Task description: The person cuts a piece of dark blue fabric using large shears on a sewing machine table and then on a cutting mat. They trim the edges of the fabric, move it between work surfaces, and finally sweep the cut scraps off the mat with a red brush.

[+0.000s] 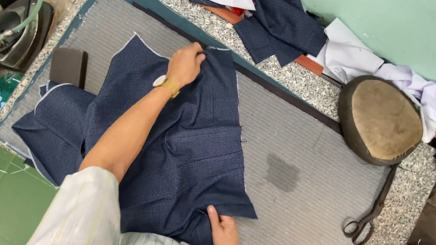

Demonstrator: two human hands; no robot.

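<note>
Fabric dominates the middle of the tabletop [317,92]: a dark navy, finely patterned cut panel of woven cloth [183,152] lies spread on the grey ribbed pressing pad [310,173], its pale chalked or stitched edges showing along the top and right sides. The left hand [185,64], a yellow-strapped wristwatch [167,85] on its wrist, reaches across to the far edge and pinches a fold of the cloth between closed fingers, apparently to hold that edge taut. The right hand [223,232] lies at the near corner, fingers spread flat on the cloth, seemingly pinning it so the panel stays smooth between the two holds.

Tools sit around the pad. A round, tan-topped pressing cushion [380,120] rests at the pad's far right corner, and black-handled tailor's shears [370,216] lie just below it on the speckled stone edge. A steam iron [12,32] with hoses stands well apart on the left, beside a small dark rectangular block [68,66]. More navy pieces [281,27] and white cloth [353,56] are piled beyond the pad.
</note>
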